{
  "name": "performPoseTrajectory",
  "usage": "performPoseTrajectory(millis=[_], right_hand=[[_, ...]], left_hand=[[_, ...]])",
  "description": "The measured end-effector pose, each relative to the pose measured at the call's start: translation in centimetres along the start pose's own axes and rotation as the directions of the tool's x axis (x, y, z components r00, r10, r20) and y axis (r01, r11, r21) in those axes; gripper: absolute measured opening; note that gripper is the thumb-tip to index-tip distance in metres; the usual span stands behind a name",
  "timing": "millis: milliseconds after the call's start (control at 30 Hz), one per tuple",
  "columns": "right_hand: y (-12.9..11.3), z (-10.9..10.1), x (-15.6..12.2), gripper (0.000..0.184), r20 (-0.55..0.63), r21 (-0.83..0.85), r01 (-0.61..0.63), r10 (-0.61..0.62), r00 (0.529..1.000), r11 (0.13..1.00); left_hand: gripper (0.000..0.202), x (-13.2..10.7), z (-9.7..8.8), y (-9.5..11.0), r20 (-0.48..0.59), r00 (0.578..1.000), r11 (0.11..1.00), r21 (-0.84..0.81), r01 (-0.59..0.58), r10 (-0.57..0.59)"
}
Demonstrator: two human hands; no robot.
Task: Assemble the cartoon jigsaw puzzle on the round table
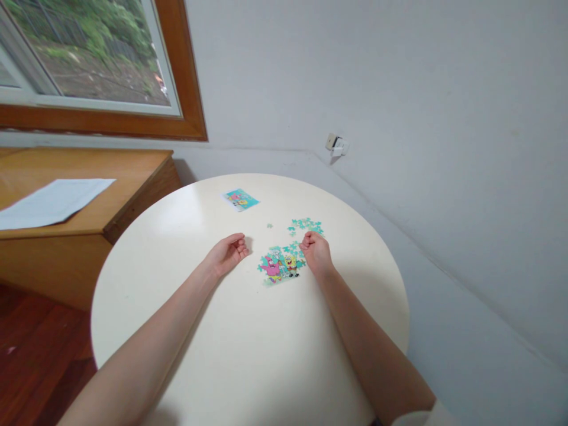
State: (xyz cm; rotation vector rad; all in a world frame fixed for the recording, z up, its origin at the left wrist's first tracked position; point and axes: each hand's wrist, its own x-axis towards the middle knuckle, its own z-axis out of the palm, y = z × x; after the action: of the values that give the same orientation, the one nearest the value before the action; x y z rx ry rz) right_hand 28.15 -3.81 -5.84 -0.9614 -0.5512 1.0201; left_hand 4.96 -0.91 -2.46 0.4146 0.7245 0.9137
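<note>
L: angular wood-grain unit (pixel 133 163) w/ flat pale sheet (pixel 57 203) on top. Rnd. smooth white surface (pixel 252 355) adj. L hand (pixel 228 252): palm up, fingers loosely curled, nothing seen in it. Rect. picture card (pixel 240 200) beyond. Ctr., betw. hands: flat part-built jigsaw (pixel 276 269), ragged upper edge. Loose teal pcs. (pixel 306 225) beyond, partly blocked by clenched R hand (pixel 316 253); contents can't tell. Wall adapter (pixel 339 146) far R.

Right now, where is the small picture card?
In the head view, the picture card lies near the far edge of the round table, left of the loose puzzle pieces and beyond the left hand.
</note>
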Motion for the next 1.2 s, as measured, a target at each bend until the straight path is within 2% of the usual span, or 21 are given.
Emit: performPoseTrajectory(millis=[500,600,700,767,800,833,900,967,1033,1100,1200], right_hand=[[-0.1,0.1,-0.1,0.010,-0.003,0.011,-0.015,0.015,1.000,1.000],[-0.1,0.1,-0.1,0.010,-0.006,0.012,-0.020,0.020,1.000,1.000],[0.0,0.2,-0.1,0.009,-0.013,0.005,-0.010,0.010,1.000,1.000],[0.0,0.2,-0.1,0.009,-0.030,0.008,-0.001,0.001,1.000,1.000],[0.0,0.2,-0.1,0.008,-0.040,0.009,0.005,-0.005,0.999,1.000],[0.1,0.2,-0.1,0.008,-0.048,0.008,0.014,-0.013,0.999,1.000],[0.2,0.3,-0.1,0.008,-0.065,-0.007,0.041,-0.042,0.997,0.999],[0.2,0.3,-0.1,0.006,-0.084,-0.038,0.082,-0.085,0.993,0.996],[0.3,0.4,-0.1,0.005,-0.108,-0.076,0.126,-0.134,0.985,0.989],[0.3,0.4,-0.2,0.004,-0.134,-0.118,0.160,-0.175,0.975,0.980],[0.4,0.5,-0.4,0.005,-0.146,-0.195,0.193,-0.223,0.964,0.962]], left_hand=[[0.024,-0.2,0.3,0.0,-0.021,1.000,0.999,0.036,-0.008,0.009],[0.019,-0.3,0.4,-0.1,-0.012,0.999,0.992,0.118,-0.046,0.048],[0.011,-0.5,0.6,-0.6,0.030,0.985,0.943,0.288,-0.170,0.168],[0.007,-0.7,0.7,-1.1,0.094,0.944,0.811,0.490,-0.320,0.316],[0.006,-0.9,0.8,-1.5,0.152,0.906,0.688,0.605,-0.401,0.394],[0.006,-1.1,0.9,-1.9,0.234,0.862,0.532,0.705,-0.469,0.450],[0.009,-1.6,1.2,-2.8,0.439,0.766,0.202,0.791,-0.577,0.469],[0.016,-2.1,1.5,-3.7,0.674,0.664,-0.047,0.713,-0.700,0.324],[0.026,-2.6,1.6,-4.5,0.807,0.571,-0.226,0.590,-0.775,0.146],[0.035,-2.8,1.6,-4.9,0.832,0.554,-0.348,0.515,-0.783,-0.014],[0.038,-2.9,1.4,-5.0,0.798,0.586,-0.447,0.476,-0.758,-0.143]])
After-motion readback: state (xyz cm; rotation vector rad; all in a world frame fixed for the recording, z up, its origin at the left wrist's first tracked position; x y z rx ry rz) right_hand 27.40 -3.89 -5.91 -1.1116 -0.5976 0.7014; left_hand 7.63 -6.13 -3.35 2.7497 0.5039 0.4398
